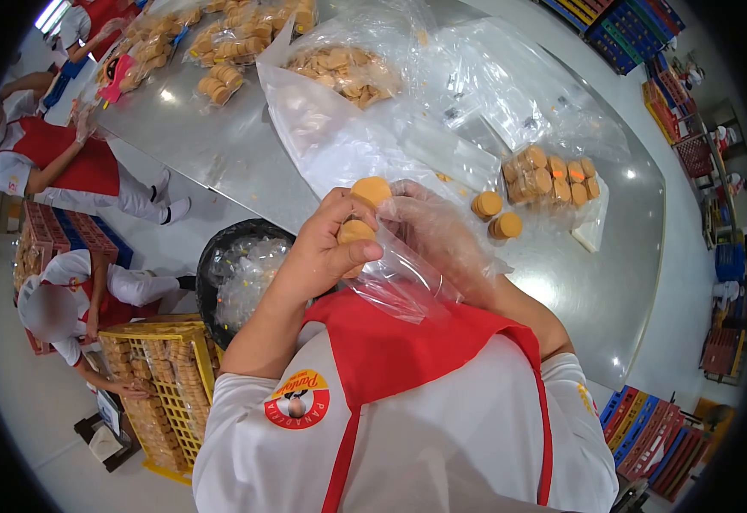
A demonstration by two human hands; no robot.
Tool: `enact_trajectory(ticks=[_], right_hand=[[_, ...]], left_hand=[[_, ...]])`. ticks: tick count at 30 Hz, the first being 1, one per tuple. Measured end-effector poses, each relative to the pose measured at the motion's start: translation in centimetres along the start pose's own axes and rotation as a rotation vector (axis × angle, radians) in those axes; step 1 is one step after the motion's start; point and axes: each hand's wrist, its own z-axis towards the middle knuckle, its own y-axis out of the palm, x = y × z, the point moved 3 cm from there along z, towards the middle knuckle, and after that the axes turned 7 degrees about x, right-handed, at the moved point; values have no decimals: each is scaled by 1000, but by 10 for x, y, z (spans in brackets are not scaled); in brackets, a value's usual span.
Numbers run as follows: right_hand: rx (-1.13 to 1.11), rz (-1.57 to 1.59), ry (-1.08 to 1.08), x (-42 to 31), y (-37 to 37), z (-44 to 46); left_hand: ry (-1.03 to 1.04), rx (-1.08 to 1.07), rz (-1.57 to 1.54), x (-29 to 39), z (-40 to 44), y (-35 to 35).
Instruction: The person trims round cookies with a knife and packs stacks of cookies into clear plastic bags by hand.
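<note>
Round biscuits in the left hand, a clear plastic bag slung between both hands.
From where I stand, the bare left hand (326, 235) is clamped on pale round biscuits (372, 191), up by the clear plastic bag (403, 278); the right hand (433, 227), in a see-through glove, is at the bag too, but I can't tell how far its fingers close. Beyond it on the steel table (587, 295) stand two short biscuit stacks (497, 214), next to a bagged biscuit pack (549, 179) with orange marks. The sleeve badge (299, 400) reads "PANADERIA", beside a red apron (416, 350); the script over that word I can't make out surely.
</note>
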Motion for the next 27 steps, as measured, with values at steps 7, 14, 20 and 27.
enact_trajectory(ticks=[7,14,20,27], right_hand=[[62,-294,-36,-11,-4,-13],[303,-1377,-514,2,-93,-44],[395,-1723,-642,31,-113,-54],[422,-1724,-560,25,-115,-49]], left_hand=[[-15,-25,-254,-5,-3,3],[-12,90,-270,-11,-7,-5],[64,151,-64,-19,-3,-9],[24,159,-117,-16,-6,-11]])
